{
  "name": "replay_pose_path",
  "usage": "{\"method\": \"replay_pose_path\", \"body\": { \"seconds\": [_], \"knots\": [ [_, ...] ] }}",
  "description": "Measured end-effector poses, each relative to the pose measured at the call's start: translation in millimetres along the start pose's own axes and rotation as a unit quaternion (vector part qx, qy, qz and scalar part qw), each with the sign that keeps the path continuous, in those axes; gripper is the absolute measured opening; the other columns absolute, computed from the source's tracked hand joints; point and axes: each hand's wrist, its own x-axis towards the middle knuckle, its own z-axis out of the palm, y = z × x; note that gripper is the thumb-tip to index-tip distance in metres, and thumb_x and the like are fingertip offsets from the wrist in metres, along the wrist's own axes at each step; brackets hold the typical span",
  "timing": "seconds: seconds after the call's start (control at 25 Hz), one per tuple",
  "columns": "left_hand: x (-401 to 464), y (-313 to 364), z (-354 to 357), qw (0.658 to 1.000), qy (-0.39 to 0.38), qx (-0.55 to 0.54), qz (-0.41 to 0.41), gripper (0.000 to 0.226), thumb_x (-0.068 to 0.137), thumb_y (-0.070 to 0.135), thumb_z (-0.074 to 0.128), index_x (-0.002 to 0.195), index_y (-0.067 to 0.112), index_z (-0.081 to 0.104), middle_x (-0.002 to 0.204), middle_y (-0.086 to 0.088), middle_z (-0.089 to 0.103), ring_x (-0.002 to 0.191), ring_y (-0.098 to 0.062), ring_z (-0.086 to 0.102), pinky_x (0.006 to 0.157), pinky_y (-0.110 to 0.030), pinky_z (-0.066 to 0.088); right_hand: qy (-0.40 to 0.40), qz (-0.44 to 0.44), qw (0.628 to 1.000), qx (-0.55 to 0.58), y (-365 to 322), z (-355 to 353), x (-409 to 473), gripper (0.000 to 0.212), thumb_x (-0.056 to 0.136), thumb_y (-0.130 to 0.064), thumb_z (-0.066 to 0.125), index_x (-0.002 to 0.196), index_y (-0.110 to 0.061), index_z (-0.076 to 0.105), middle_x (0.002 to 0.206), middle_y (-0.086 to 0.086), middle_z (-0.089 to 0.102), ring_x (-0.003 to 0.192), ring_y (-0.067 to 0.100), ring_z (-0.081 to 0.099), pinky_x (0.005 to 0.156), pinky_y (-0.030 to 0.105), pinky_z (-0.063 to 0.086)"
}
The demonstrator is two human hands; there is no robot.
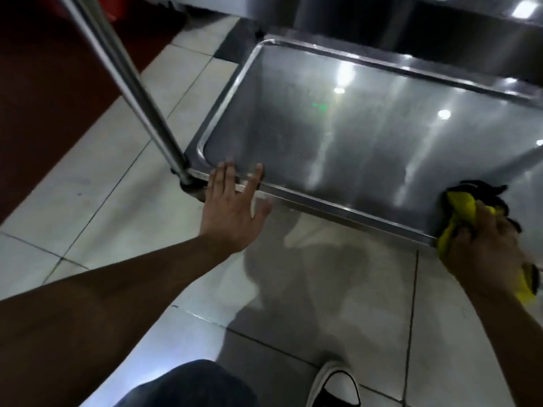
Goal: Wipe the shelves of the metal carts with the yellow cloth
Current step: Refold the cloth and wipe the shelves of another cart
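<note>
Head view, looking down at the bottom shelf [367, 127] of a metal cart — a shallow steel tray with a raised rim, lamp reflections scattered across its surface.

Left hand [232, 210]: fingers straight and spread, holding nothing. The fingertips [226, 168] lie over the near rim of the shelf close to its near-left corner; the palm hangs out over the floor. Forearm bare, reaching in from lower left.

Right hand [487, 248]: fingers curled round a bunched yellow cloth [461, 207], gripping it. The cloth sits at the near rim of the shelf towards the right side of the view, part of it on the shelf surface, part trailing under the hand past the rim. A dark edge or patch shows at the top of the bundle; cannot tell whether it belongs to the cloth.

Cart upright [123, 74]: round steel tube, rising from the near-left corner of the shelf and running diagonally to the top left of the view. An upper shelf [382, 16] overhangs the far side.

Floor: pale tiles [323, 274] with dark grout lines — a dark red area [44, 83] at far left. A shoe [335, 386], dark with a white toe, and a knee in dark fabric [191, 386] at the bottom edge.
</note>
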Motion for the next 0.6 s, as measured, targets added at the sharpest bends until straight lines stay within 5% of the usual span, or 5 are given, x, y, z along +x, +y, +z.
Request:
{"method": "replay_pose_path", "body": {
  "seconds": [0.12, 0.28, 0.44, 0.52, 0.6],
  "knots": [
    [-2, -1, -2, 1.0, -0.01, 0.006, 0.004, 0.077, 0.093, 0.073, 0.005, 0.161, 0.038, 0.0, 0.167, -0.024, 0.0, 0.156, -0.038, -0.002, 0.127, -0.049, -0.001, -0.057, -0.104, 0.993, 0.014, -65, 16, -6, 0.07, 0.087, -0.036, 0.033, 0.154, -0.015, 0.038, 0.155, 0.028, 0.036, 0.132, 0.054, 0.041, 0.105, 0.063, 0.038],
    [-2, -2, -8, 0.999, -0.023, -0.038, 0.001, 0.079, 0.092, 0.074, 0.011, 0.161, 0.036, -0.003, 0.169, -0.017, -0.008, 0.156, -0.032, -0.008, 0.127, -0.046, -0.003, -0.133, -0.211, 0.968, 0.032, -149, 44, 10, 0.07, 0.09, -0.043, 0.028, 0.159, -0.029, 0.028, 0.165, 0.018, 0.023, 0.148, 0.044, 0.026, 0.119, 0.057, 0.025],
    [-1, -20, -22, 0.978, 0.018, -0.209, -0.022, 0.081, 0.096, 0.059, 0.047, 0.161, 0.028, 0.009, 0.17, -0.002, -0.004, 0.155, -0.026, 0.017, 0.12, -0.043, 0.027, -0.162, -0.292, 0.942, 0.027, -230, 73, 32, 0.059, 0.103, -0.033, 0.042, 0.159, -0.032, 0.025, 0.167, 0.013, 0.017, 0.151, 0.039, 0.023, 0.121, 0.053, 0.022],
    [-2, -27, -29, 0.965, 0.03, -0.261, -0.026, 0.076, 0.094, 0.05, 0.051, 0.158, 0.025, 0.018, 0.17, 0.0, 0.0, 0.142, -0.023, 0.041, 0.107, -0.041, 0.043, -0.182, -0.325, 0.927, 0.03, -277, 85, 33, 0.058, 0.104, -0.032, 0.043, 0.159, -0.034, 0.026, 0.168, 0.01, 0.015, 0.152, 0.037, 0.02, 0.123, 0.051, 0.018],
    [-1, -30, -33, 0.957, 0.047, -0.285, -0.035, 0.074, 0.093, 0.049, 0.049, 0.157, 0.024, 0.021, 0.17, 0.001, -0.002, 0.125, -0.017, 0.049, 0.1, -0.033, 0.042, -0.211, -0.375, 0.902, 0.034, -318, 94, 26, 0.056, 0.104, -0.031, 0.041, 0.158, -0.038, 0.026, 0.169, 0.006, 0.014, 0.153, 0.034, 0.018, 0.125, 0.051, 0.015]
  ]
}}
